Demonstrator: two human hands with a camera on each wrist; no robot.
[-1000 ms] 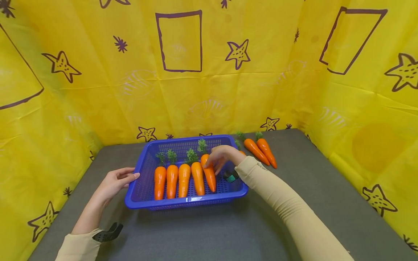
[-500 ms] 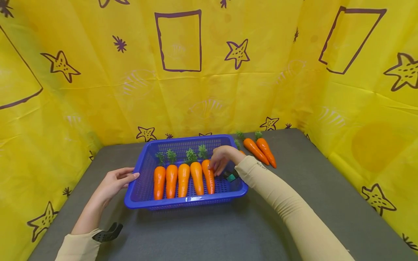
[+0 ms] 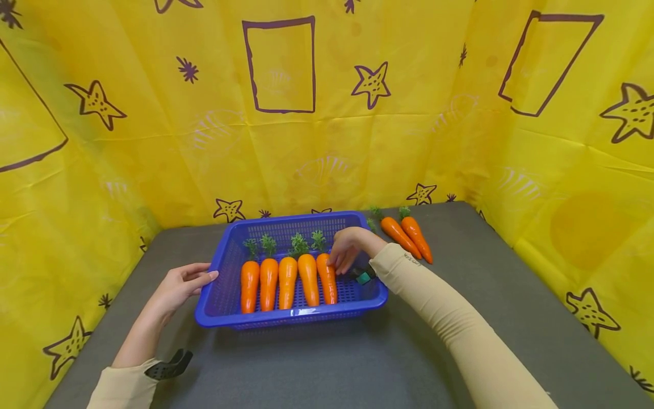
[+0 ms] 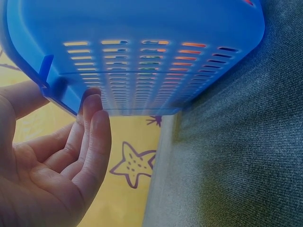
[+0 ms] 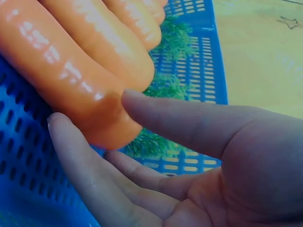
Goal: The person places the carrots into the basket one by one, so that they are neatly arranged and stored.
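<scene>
A blue plastic basket with perforated walls stands on the dark table. Inside it lies a row of orange carrots with green leafy tops. My left hand holds the basket's left rim; in the left wrist view the thumb goes over the rim and the fingers sit against the outer wall. Over the basket's right part, my right hand grips the upper end of the rightmost carrot. In the right wrist view its thumb and index finger lie on either side of that carrot.
Right of the basket, two carrots lie side by side on the table. Another green leafy top shows beside the basket's back right corner, partly hidden by the right hand. Yellow patterned cloth encloses the back and sides.
The rightmost carrot has shifted down and straightened alongside the row, its thick end now level with its neighbour's. My right hand moved slightly with it; the left hand stayed on the rim.
</scene>
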